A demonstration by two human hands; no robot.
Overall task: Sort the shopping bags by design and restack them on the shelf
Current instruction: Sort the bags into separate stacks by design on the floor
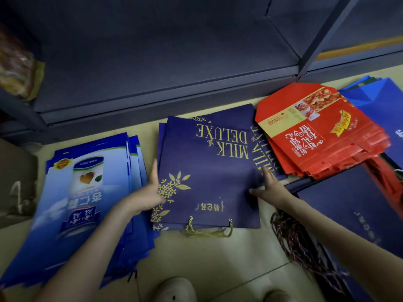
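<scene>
I see the navy bags (207, 177) stacked on the floor below the shelf (152, 99) — left hand (150, 192) flat against their left edge, right hand (270, 188) spread open on their right edge — red bags (322, 136) beyond.

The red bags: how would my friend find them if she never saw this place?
Start at the dark grey shelf at the back; flat bag piles lie on the floor before it. Right of the navy MILK DELUXE pile sits the red bags pile. Only it is red with a yellow band; its neighbours are navy or blue.
</scene>
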